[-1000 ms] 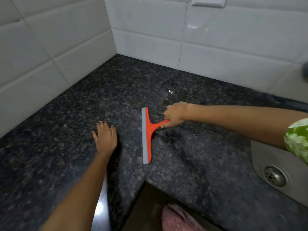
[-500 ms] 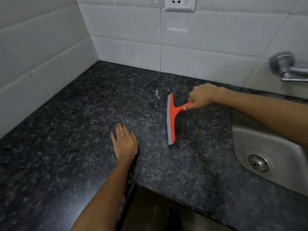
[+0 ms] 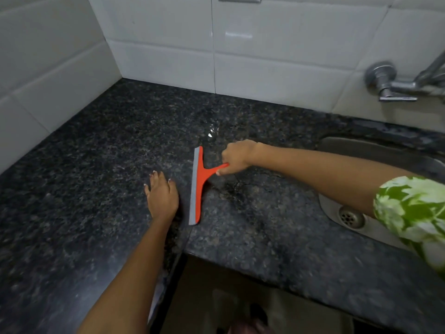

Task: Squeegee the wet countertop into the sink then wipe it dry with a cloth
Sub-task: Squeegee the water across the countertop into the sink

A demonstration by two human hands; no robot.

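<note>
An orange squeegee [image 3: 199, 186] with a grey rubber blade lies blade-down on the dark speckled granite countertop [image 3: 96, 165], the blade running front to back. My right hand [image 3: 234, 156] is closed around its handle, reaching in from the right. My left hand [image 3: 161, 197] rests flat on the counter, fingers apart, just left of the blade and holding nothing. A small wet glint [image 3: 211, 132] shows on the stone beyond the blade's far end. The steel sink [image 3: 385, 150] with its drain [image 3: 349, 216] is set into the counter at the right. No cloth is clearly in view.
White tiled walls [image 3: 168, 44] close the counter at the back and left, meeting in a corner. A metal tap [image 3: 390, 83] sticks out of the wall above the sink. The counter's front edge has an inner corner [image 3: 186, 251] near me.
The squeegee and my right hand now sit closer to my left hand, which still rests flat on the counter. The view has shifted, so how far each truly moved is unclear.
</note>
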